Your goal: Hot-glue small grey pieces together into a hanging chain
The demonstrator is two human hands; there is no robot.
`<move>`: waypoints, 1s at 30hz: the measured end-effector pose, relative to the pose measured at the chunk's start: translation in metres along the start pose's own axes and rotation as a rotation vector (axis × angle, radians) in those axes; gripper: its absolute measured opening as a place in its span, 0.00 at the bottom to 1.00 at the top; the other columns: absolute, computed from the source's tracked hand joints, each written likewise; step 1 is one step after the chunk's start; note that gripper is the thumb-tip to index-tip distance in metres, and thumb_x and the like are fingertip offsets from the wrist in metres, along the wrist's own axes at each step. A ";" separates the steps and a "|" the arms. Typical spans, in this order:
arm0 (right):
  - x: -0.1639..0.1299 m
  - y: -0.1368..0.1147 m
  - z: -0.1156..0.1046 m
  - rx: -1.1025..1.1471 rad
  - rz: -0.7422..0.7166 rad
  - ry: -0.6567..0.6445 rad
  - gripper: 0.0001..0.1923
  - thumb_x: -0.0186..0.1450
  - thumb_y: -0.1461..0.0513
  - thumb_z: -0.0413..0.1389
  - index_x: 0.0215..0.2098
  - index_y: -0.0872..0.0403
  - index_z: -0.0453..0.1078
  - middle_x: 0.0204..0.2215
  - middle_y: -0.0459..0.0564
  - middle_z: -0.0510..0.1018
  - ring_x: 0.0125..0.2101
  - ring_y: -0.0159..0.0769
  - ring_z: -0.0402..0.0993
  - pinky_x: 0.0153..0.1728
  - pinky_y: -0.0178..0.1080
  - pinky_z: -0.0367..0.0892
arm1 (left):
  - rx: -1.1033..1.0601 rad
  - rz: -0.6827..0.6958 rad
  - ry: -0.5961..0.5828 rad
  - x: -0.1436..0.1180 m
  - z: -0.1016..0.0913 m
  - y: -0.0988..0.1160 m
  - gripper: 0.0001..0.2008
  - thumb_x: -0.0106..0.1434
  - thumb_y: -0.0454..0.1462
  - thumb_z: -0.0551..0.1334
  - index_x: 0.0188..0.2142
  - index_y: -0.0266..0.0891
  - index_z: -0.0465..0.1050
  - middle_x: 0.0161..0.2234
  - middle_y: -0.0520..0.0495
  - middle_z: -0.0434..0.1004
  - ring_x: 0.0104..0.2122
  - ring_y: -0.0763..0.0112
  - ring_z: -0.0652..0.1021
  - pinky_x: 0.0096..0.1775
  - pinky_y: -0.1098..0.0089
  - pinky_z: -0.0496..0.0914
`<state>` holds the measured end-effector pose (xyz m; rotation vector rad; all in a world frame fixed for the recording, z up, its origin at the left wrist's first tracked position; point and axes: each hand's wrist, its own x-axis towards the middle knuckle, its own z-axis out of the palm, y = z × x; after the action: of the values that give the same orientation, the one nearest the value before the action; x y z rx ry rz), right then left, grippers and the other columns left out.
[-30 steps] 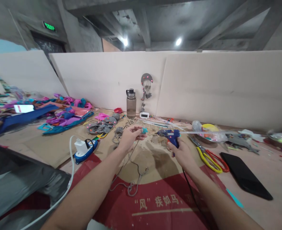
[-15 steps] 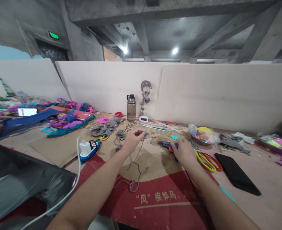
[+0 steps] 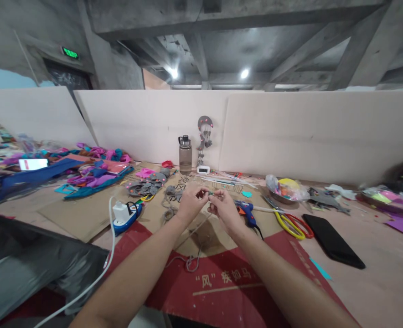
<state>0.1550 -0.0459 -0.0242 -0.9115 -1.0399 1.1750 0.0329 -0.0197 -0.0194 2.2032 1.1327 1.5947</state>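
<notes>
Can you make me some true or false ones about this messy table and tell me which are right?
1. The left hand and the right hand are close together. True.
2. The right hand is holding the glue gun. False: the glue gun lies on the cardboard, beside that hand.
3. The drink bottle is standing upright. True.
4. Both handles of the scissors are green. False: one is yellow and one is red.
5. The big black phone lies to the right of the scissors. True.
</notes>
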 end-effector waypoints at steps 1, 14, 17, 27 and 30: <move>0.001 0.002 0.000 -0.025 -0.024 0.017 0.17 0.51 0.58 0.58 0.35 0.50 0.56 0.23 0.37 0.64 0.19 0.25 0.60 0.22 0.32 0.62 | -0.016 -0.024 0.003 0.000 0.000 0.000 0.05 0.55 0.33 0.59 0.30 0.41 0.74 0.28 0.49 0.75 0.27 0.72 0.72 0.33 0.71 0.67; -0.001 -0.005 -0.012 -0.530 -0.322 0.091 0.07 0.59 0.57 0.52 0.30 0.54 0.65 0.26 0.45 0.71 0.27 0.33 0.65 0.30 0.35 0.61 | -0.399 -0.358 -0.074 -0.003 0.007 -0.002 0.11 0.55 0.41 0.62 0.34 0.37 0.75 0.28 0.47 0.78 0.27 0.70 0.78 0.31 0.70 0.72; 0.001 -0.005 -0.015 -0.582 -0.336 0.102 0.09 0.60 0.57 0.51 0.30 0.54 0.66 0.25 0.45 0.71 0.27 0.33 0.65 0.29 0.35 0.60 | -0.429 -0.364 -0.090 -0.003 0.006 0.000 0.12 0.55 0.42 0.63 0.34 0.36 0.75 0.28 0.46 0.78 0.27 0.70 0.78 0.30 0.70 0.73; 0.000 -0.004 -0.017 -0.649 -0.378 0.145 0.11 0.61 0.55 0.51 0.29 0.54 0.68 0.24 0.46 0.71 0.26 0.33 0.64 0.28 0.35 0.58 | -0.511 -0.403 -0.114 0.000 0.005 0.006 0.12 0.55 0.40 0.63 0.34 0.33 0.75 0.27 0.45 0.78 0.27 0.69 0.78 0.30 0.69 0.75; 0.001 -0.004 -0.018 -0.646 -0.376 0.149 0.12 0.61 0.54 0.51 0.28 0.54 0.68 0.24 0.46 0.71 0.26 0.33 0.64 0.28 0.35 0.58 | -0.537 -0.385 -0.139 0.000 0.005 0.007 0.11 0.54 0.39 0.63 0.34 0.33 0.75 0.28 0.45 0.78 0.28 0.69 0.78 0.30 0.69 0.75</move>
<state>0.1735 -0.0462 -0.0251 -1.2085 -1.4247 0.4439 0.0406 -0.0230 -0.0180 1.6094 0.8871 1.3561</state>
